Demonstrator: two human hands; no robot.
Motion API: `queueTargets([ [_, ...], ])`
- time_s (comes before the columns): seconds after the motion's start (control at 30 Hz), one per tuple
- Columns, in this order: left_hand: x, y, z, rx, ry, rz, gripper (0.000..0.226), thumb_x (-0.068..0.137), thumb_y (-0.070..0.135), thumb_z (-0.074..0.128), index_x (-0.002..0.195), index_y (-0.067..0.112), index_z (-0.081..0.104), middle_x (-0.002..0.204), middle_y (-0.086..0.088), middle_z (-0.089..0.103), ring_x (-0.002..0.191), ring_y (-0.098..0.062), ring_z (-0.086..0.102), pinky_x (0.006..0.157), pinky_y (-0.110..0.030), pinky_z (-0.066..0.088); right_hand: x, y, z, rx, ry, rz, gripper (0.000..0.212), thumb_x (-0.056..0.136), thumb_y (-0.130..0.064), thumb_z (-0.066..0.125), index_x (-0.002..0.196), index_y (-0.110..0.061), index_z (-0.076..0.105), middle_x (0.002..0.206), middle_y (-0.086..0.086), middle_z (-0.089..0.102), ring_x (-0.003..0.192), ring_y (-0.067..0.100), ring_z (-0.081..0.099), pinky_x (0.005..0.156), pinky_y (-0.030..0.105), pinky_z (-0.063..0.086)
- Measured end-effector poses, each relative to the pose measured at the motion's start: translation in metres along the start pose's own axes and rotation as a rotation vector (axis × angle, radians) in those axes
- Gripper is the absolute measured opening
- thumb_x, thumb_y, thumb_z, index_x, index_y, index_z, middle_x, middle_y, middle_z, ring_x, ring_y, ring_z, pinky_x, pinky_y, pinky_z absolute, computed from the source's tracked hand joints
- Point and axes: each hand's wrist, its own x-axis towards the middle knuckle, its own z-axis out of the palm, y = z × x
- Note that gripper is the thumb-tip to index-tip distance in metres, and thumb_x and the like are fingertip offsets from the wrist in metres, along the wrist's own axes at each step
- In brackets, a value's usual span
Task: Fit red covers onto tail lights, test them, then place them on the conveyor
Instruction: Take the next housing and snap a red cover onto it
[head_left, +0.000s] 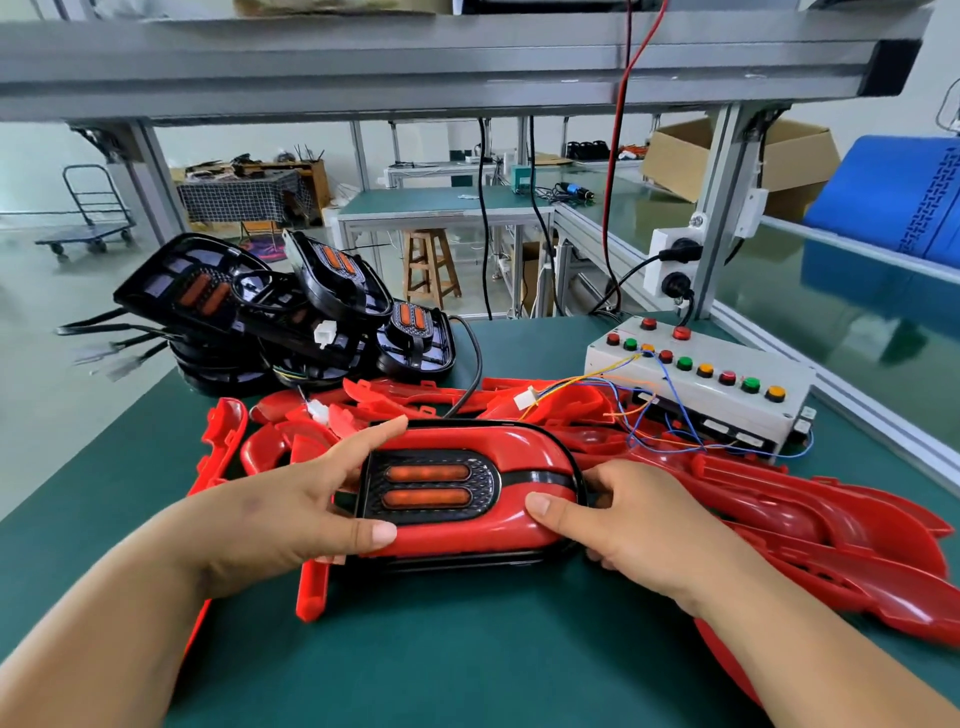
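A tail light (431, 486) with a red cover (519, 457) on it lies on the green table mat in front of me. Its black panel shows two orange lenses. My left hand (291, 514) grips its left end, thumb on the front edge and fingers over the back edge. My right hand (623, 514) grips its right end, thumb pressing on the red cover. A black cable runs from behind the light toward the back. Loose red covers (779, 509) lie in a heap behind it and to the right.
A stack of bare black tail lights (270, 306) stands at the back left. A white test box (701, 384) with coloured buttons and loose wires sits at the right. The conveyor (857, 312) runs along the right side. A metal shelf frame hangs overhead.
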Motion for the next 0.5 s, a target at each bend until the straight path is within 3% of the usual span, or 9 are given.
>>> queueTargets([
  [0.07,0.0012,-0.0015,0.0,0.039,0.025,-0.01,0.085,0.08,0.029,0.078,0.132,0.072,0.026,0.12,0.035,0.056,0.095,-0.01,0.058,0.081,-0.028,0.057,0.0004,0.0002,0.0004,0.017,-0.009,0.008,0.055,0.059,-0.07,0.07,0.086,-0.022,0.068,0.075,-0.007,0.067,0.072,0.013,0.065,0.075,0.038,0.057],
  [0.13,0.003,-0.0042,-0.0008,0.025,0.012,-0.003,0.085,0.083,0.023,0.074,0.133,0.071,0.025,0.113,0.041,0.059,0.085,-0.001,0.054,0.074,-0.027,0.056,0.0013,0.0,0.0008,0.012,-0.014,0.026,0.055,0.06,-0.068,0.071,0.09,-0.021,0.066,0.08,-0.004,0.067,0.073,0.015,0.066,0.075,0.039,0.057],
  [0.3,0.0057,-0.0072,-0.0019,-0.075,-0.037,-0.006,0.085,0.081,0.02,0.077,0.129,0.072,0.03,0.122,0.031,0.059,0.074,0.0,0.063,0.067,-0.022,0.052,0.0027,-0.0014,0.0021,0.05,-0.034,0.07,0.053,0.064,-0.061,0.075,0.094,-0.019,0.061,0.081,-0.001,0.066,0.058,0.01,0.063,0.056,0.026,0.048],
  [0.5,0.0079,-0.0052,0.0002,-0.111,-0.021,-0.021,0.084,0.074,0.021,0.077,0.126,0.071,0.034,0.121,0.023,0.064,0.085,-0.008,0.066,0.067,-0.022,0.052,0.0043,-0.0017,0.0024,0.053,-0.038,0.09,0.051,0.066,-0.055,0.077,0.093,-0.019,0.054,0.083,0.003,0.064,0.057,0.011,0.061,0.053,0.026,0.049],
])
